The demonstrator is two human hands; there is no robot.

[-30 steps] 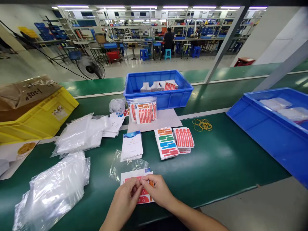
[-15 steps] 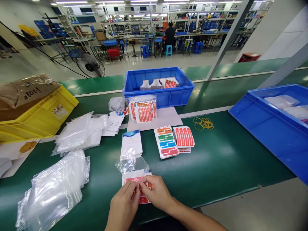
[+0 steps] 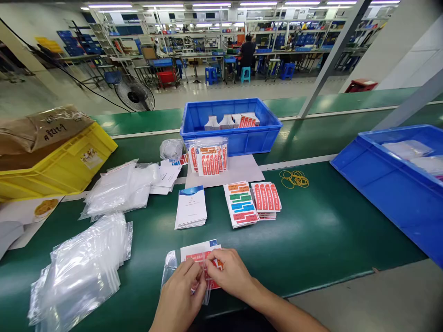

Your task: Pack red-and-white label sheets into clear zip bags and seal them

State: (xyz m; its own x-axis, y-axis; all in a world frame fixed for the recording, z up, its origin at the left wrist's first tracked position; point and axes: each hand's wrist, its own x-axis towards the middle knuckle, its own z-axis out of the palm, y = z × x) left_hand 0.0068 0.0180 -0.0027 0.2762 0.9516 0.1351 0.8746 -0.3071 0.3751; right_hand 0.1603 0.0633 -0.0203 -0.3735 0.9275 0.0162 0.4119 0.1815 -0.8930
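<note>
My left hand (image 3: 183, 290) and my right hand (image 3: 230, 271) are close together near the table's front edge, fingertips pinched on a clear plastic bag (image 3: 169, 266). The bag spreads out left of a small set of printed cards (image 3: 197, 249), red and white with a blue corner. Fingers hide much of the set, so I cannot tell whether any card is inside the bag. Beyond my hands stands a stack of white leaflets (image 3: 191, 207) with a blue top. To its right are a stack of multicoloured sticker sheets (image 3: 241, 204) and a stack of red label cards (image 3: 266, 198).
Loose clear bags lie in piles at left (image 3: 83, 267) and behind (image 3: 117, 189). Filled bags (image 3: 209, 161) lean against a blue bin (image 3: 231, 140). Yellow rubber bands (image 3: 294, 179) lie at right, before another blue bin (image 3: 384, 184). A yellow bin (image 3: 69, 170) stands far left.
The clear bag has swung from the far side of the cards, over the leaflets, to their left and near side. The leaflet stack is now uncovered. Both hands keep pinching.
</note>
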